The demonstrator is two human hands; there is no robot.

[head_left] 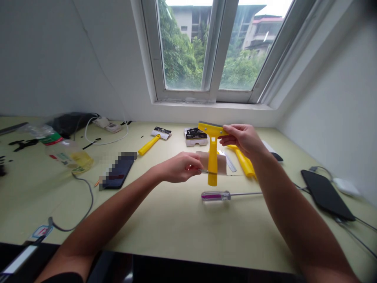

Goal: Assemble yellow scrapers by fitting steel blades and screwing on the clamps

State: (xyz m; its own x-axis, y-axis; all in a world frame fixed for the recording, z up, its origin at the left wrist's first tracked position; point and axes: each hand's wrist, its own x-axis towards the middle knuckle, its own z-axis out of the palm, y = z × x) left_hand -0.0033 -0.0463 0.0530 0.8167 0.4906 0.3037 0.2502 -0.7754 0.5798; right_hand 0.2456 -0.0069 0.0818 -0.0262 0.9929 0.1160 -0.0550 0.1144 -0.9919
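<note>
My right hand pinches one end of the head of a yellow scraper, held upright above the table with its handle pointing down. A dark blade edge runs along the scraper's top, and two screws show in its head. My left hand is closed beside the handle, its fingertips on a thin greyish piece whose kind I cannot make out. Behind the handle is a brownish sheet. A screwdriver with a clear and purple handle lies below. Farther back are more yellow handles and a metal strip.
Another yellow scraper lies near a labelled card. Black-and-white packets are stacked by the window. A phone, a tilted bottle and cables are on the left. A black device sits at right.
</note>
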